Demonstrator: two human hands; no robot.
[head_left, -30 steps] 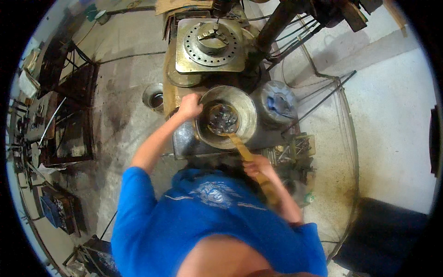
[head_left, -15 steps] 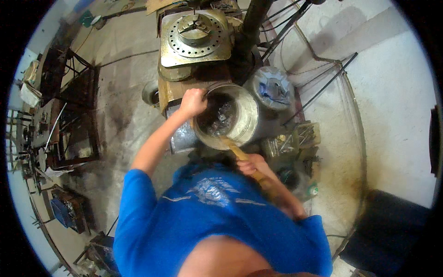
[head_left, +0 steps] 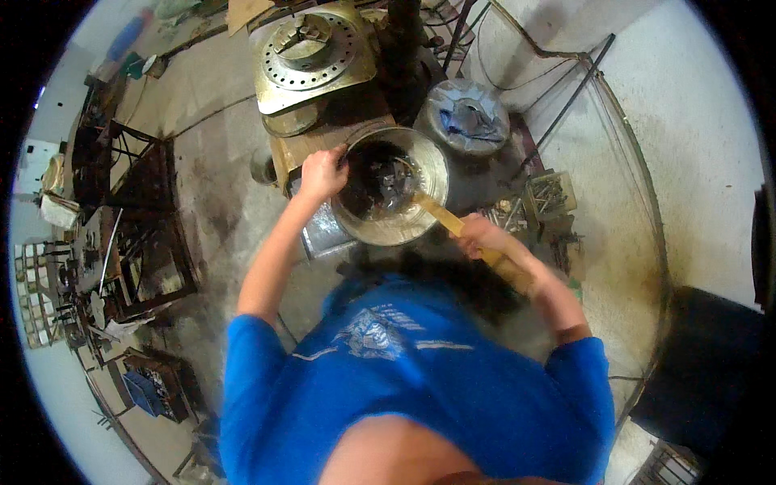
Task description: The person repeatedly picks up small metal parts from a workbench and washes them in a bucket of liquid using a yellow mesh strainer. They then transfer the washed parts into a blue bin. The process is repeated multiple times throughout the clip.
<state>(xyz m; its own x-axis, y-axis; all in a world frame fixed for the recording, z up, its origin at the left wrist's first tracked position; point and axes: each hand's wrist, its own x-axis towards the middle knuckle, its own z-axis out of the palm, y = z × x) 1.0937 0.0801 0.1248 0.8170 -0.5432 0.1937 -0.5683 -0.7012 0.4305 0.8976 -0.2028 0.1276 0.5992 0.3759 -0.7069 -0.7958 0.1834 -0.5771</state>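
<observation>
My left hand (head_left: 323, 172) is closed on the upper left rim of a round metal bucket (head_left: 431, 167). The bucket tilts so that its inside shows, with dark, shiny small pieces (head_left: 394, 179) at the bottom. In my right hand (head_left: 483, 233) is a flat wooden stick (head_left: 441, 213), gripped around its middle. Its far end reaches over the right rim into the bucket, close to the pieces. The lower part of the stick runs along my right forearm.
Beyond the bucket stands a machine table (head_left: 279, 95) carrying a three-jaw chuck (head_left: 303, 40). A lidded drum (head_left: 464, 117) is at the bucket's right, near a box of metal rods (head_left: 550, 194). Metal racks (head_left: 149, 234) line the left side. A black panel (head_left: 695, 372) leans at right.
The stick's tip has gone deeper into the bucket, and my right hand has moved up and right. My left hand stays on the rim. The whole view has shifted somewhat.
</observation>
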